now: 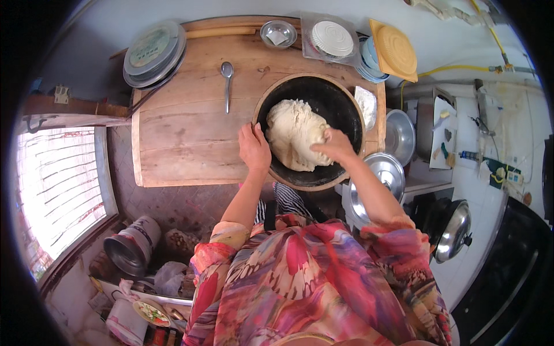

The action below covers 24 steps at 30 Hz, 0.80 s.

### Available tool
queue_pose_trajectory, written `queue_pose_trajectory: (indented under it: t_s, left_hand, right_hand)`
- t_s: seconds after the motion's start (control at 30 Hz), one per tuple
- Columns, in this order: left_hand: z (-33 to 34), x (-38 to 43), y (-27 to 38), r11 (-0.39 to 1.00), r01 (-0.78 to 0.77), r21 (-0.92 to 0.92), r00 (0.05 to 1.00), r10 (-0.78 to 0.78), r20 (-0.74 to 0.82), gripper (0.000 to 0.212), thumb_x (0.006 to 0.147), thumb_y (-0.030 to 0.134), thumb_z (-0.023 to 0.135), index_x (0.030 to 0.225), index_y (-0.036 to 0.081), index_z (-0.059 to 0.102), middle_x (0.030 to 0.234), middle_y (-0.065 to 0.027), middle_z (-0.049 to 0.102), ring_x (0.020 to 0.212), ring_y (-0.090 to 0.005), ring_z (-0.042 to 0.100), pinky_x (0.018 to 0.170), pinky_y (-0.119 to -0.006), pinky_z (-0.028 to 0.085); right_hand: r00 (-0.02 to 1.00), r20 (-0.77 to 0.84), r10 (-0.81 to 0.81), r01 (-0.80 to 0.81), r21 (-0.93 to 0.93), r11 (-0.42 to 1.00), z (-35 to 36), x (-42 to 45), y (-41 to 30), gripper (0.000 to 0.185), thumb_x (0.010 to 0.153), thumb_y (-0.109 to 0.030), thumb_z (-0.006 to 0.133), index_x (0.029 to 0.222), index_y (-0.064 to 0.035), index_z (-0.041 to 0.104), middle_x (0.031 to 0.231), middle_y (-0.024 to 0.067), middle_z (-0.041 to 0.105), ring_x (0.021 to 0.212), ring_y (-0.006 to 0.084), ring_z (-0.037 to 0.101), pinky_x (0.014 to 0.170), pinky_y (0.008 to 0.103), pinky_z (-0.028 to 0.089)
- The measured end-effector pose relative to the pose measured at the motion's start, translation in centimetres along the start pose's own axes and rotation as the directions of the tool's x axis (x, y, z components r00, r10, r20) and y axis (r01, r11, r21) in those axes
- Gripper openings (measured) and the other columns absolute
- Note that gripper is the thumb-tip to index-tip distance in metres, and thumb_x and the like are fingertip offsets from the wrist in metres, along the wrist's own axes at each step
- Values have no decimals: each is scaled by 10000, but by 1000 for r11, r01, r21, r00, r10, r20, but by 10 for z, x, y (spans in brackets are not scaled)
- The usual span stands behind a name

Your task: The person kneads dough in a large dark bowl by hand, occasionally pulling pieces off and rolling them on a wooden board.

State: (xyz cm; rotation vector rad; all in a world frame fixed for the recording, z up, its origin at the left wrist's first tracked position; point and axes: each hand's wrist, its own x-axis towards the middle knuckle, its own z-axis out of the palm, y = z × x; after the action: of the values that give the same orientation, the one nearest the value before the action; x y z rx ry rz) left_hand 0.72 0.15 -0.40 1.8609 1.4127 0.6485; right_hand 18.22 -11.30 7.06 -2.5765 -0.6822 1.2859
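Note:
A large mass of pale dough (294,134) lies in a wide round basin (342,93) with a dark inside, at the table's front edge. My left hand (254,147) rests on the basin's left rim, its fingertips at the rim beside the dough. My right hand (335,146) reaches in from the right, its curled fingers gripping the dough's right side. Left of the basin, a metal spoon (227,86) lies on the wooden table (186,129). At the basin's right stands a white bag or packet (366,107), its contents not clear.
Stacked lidded containers (151,54) occupy the table's back left. Along its back edge are a rolling pin (220,32), a small bowl (283,28), a white lid (332,39) and stacked bowls (367,56) under a yellow lid (396,45). Metal basins and lids (400,134) stand right.

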Motion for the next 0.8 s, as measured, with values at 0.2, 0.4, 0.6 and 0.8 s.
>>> queue_pose_trajectory:
  t_s: [0.2,0.4,0.6,0.8]
  left_hand:
    - [3,4,7,1000,7,-25,1000,-7,2,251,959,260,456,1060,35,502,1019,-170,547,940,-379,531,772,-455,438]
    - [-1,3,6,999,1,-45,998,2,59,242,963,219,450,1062,2,494,1017,-180,530,950,-383,505,791,-441,416]
    - [-4,-3,2,996,23,-81,997,-18,71,258,961,185,463,1120,-15,489,1004,-198,522,941,-370,502,809,-434,412]
    - [-1,-1,6,998,-45,-46,998,47,39,259,962,204,464,1108,-7,492,1015,-191,528,952,-379,507,795,-441,418]
  right_hand:
    - [959,-62,-276,280,72,957,47,-15,2,524,633,-172,711,1040,-3,427,952,228,612,910,368,620,800,382,480]
    - [959,-173,-225,174,-270,947,79,26,-33,413,698,-56,643,1019,-30,384,912,265,624,862,406,624,742,478,485]
    - [980,-200,-7,-62,-335,940,76,79,-54,218,850,-82,537,1049,-4,493,979,234,656,948,333,649,768,401,535]
    - [994,-97,-49,-6,-495,869,49,99,-61,393,799,-124,584,1157,24,520,1055,183,652,997,294,637,819,365,521]
